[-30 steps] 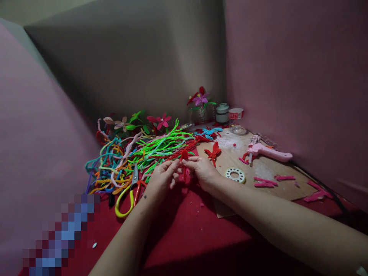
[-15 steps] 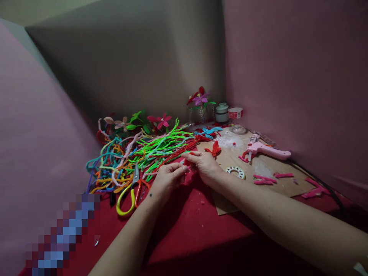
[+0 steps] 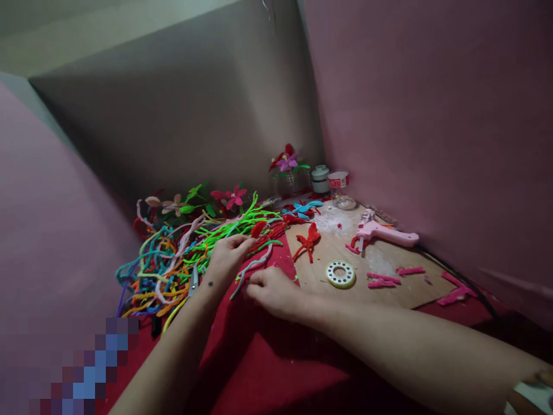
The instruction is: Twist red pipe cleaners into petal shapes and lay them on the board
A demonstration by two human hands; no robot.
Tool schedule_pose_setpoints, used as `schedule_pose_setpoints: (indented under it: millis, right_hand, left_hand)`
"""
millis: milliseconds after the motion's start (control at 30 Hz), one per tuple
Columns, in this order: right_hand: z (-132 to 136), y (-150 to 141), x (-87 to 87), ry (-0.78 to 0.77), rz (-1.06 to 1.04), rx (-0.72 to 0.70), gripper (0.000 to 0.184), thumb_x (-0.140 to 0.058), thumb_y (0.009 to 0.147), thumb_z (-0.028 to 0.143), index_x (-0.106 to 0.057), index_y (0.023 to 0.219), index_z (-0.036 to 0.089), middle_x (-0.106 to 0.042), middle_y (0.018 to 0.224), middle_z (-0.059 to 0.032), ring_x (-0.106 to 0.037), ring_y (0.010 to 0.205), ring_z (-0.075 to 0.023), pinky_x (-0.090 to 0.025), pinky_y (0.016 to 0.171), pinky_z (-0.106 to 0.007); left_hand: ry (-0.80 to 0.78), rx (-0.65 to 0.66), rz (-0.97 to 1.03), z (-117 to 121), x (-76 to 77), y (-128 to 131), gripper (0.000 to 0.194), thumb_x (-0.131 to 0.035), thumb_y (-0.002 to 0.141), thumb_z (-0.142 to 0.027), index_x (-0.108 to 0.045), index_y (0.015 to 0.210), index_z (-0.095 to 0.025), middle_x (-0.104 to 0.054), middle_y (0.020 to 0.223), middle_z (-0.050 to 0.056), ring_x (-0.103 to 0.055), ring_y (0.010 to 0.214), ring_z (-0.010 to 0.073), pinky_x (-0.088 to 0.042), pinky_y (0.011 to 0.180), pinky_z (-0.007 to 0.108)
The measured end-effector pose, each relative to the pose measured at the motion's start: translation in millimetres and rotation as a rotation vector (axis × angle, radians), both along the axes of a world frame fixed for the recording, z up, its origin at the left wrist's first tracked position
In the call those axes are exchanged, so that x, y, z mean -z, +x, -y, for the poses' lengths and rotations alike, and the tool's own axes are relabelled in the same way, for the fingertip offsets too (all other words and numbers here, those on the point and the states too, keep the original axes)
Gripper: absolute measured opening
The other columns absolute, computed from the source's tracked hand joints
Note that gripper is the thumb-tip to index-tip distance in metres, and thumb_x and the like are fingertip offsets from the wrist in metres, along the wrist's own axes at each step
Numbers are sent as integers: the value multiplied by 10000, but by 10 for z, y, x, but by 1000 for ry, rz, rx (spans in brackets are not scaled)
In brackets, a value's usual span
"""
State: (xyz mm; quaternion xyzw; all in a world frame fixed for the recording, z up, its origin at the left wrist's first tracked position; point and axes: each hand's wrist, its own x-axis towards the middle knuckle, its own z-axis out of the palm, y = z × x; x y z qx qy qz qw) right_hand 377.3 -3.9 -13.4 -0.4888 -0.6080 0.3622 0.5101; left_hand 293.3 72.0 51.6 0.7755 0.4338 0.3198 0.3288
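Observation:
Between the thumb and fingers of my left hand (image 3: 228,258) is a red fuzzy petal (image 3: 258,229), pinched at its lower end and pointing up to the right. My right hand (image 3: 276,291) is lower and to the right, its fingers curled closed above the red cloth; whatever they may hold is hidden. Light green and pink pipe cleaners (image 3: 254,264) lie between the two hands. Behind my left hand spreads a pile of bright green pipe cleaners (image 3: 233,226). Scissors (image 3: 194,281) lie partly covered by my left forearm.
A cardboard sheet (image 3: 311,282) on the right bears a red pipe-cleaner figure (image 3: 307,242), a tape roll (image 3: 341,274), a pink glue gun (image 3: 386,233) and pink scraps (image 3: 383,280). Flowers (image 3: 234,197) and a grey-green jar (image 3: 320,179) stand at the back. A pink wall (image 3: 432,115) rises on the right.
My hands have parted: the left moved left and up with the red petal, the right moved down and left. The view has shifted, and the scissors are now more covered.

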Motion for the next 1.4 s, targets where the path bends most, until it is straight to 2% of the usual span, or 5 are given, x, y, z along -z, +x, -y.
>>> schedule_pose_setpoints:
  millis: [267,500,667,1033,1400]
  right_hand:
    - [145,1,-57,24,213,-298,132,-496,615,187,-489,492,140,-422,443,48,-388,435,-63,-265,436,-192]
    - [177,8,-84,14,300,-261,251,-491,642,238,-390,431,149,-251,402,61,-271,409,-47,-198,426,-208]
    - [159,-40,-18,68,339,-225,287,-476,658,221,-332,421,149,-186,426,63,-217,411,-42,-163,435,-225]
    - [128,-23,-25,-52,312,-238,345,-500,712,279,-355,429,146,-234,422,63,-235,406,-38,-166,419,-218]
    - [122,-15,-12,-48,285,-264,382,-535,729,297,-357,430,139,-213,436,64,-219,419,-33,-165,415,-211]
  left_hand:
    - [-92,233,-143,-145,168,650,330,-583,638,-444,-625,633,-116,-495,482,-30,-379,422,71,-268,422,203]
    - [-47,-8,35,-423,-95,-39,336,-640,601,-426,-658,728,-115,-581,573,0,-464,482,91,-346,462,211]
    - [132,-182,-89,-555,84,-523,326,-618,604,-393,-669,766,-114,-609,577,19,-520,517,130,-384,493,238]
    - [410,-97,-605,-625,453,-536,131,-542,675,-269,-622,607,-189,-615,678,36,-550,675,171,-368,626,262]
    - [568,-246,-282,-571,369,-559,123,-431,778,-292,-509,745,-202,-565,654,2,-548,619,151,-377,606,241]
